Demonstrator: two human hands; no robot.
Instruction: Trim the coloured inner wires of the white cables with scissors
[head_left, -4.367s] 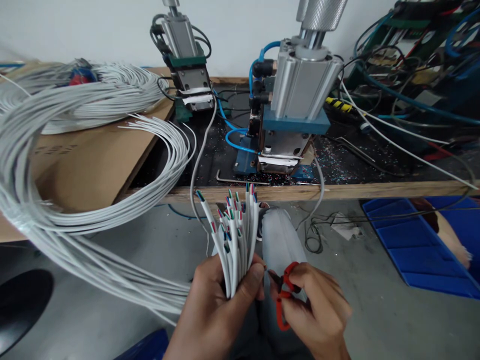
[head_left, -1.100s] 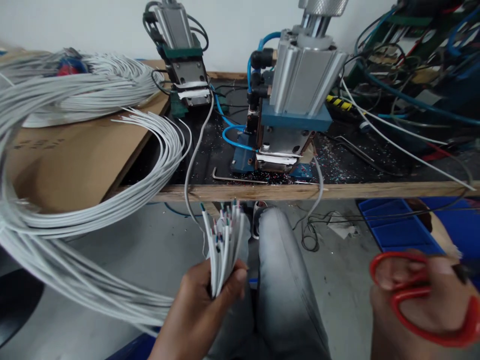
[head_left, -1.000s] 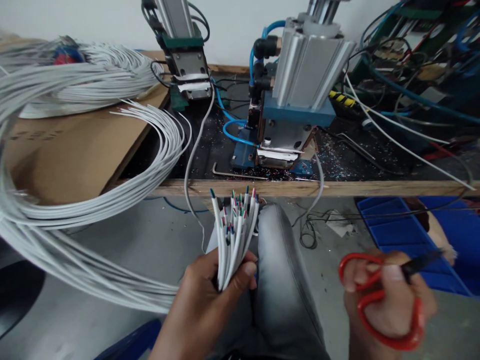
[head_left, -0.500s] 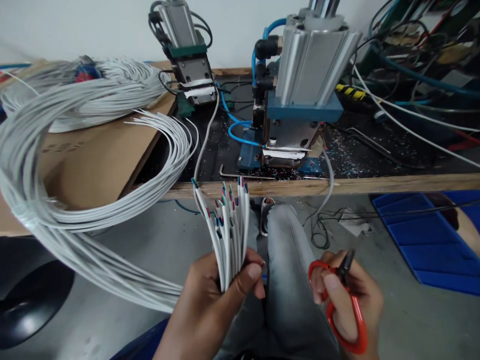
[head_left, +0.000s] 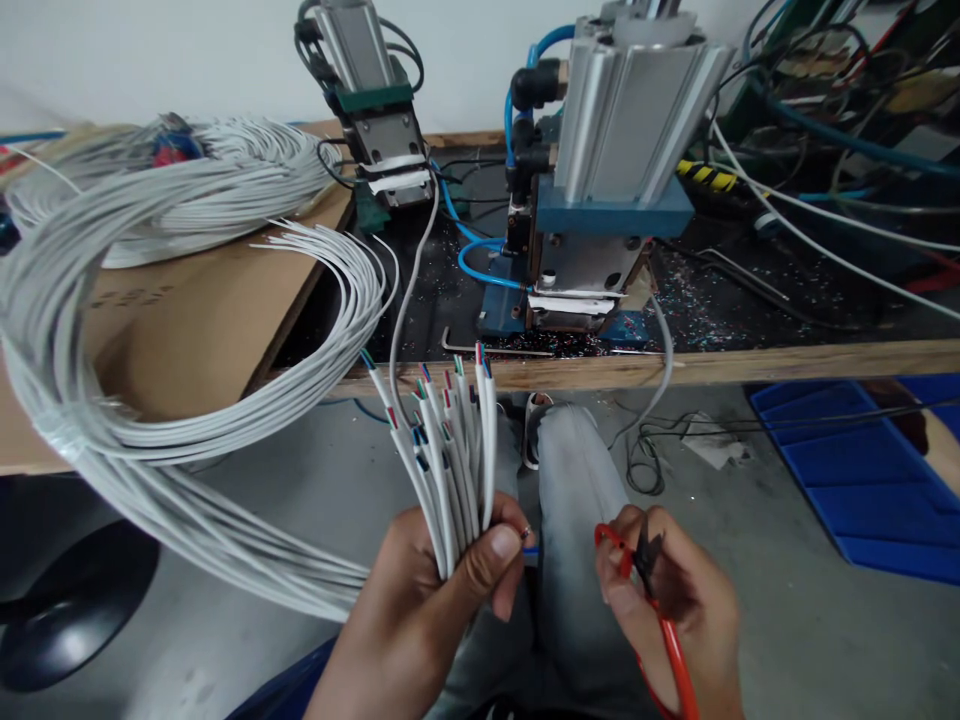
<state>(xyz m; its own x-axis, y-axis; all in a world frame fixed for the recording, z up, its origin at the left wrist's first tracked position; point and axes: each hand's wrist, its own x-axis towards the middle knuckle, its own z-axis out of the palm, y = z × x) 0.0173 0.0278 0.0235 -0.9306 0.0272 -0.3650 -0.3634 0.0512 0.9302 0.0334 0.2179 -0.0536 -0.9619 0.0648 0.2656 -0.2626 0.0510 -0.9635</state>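
A bundle of white cables stands upright in my left hand, thumb across the front. At their cut tops short ends of coloured inner wires show, and the tips fan apart. From that hand the cables run left into a large loop lying over the bench edge. My right hand is closed around red-handled scissors, whose short dark blades point up and are slightly apart. The scissors are clear of the cables, to their right.
Two pneumatic presses stand on the black bench, strewn with coloured scraps. A hex key lies by its wooden edge. More coiled cable rests on cardboard at left. A blue bin, with another person's arm beside it, is at right.
My right hand has moved left, nearer the cables, and turned the scissors; their blades now show apart. The cable tips in my left hand have spread further to the left.
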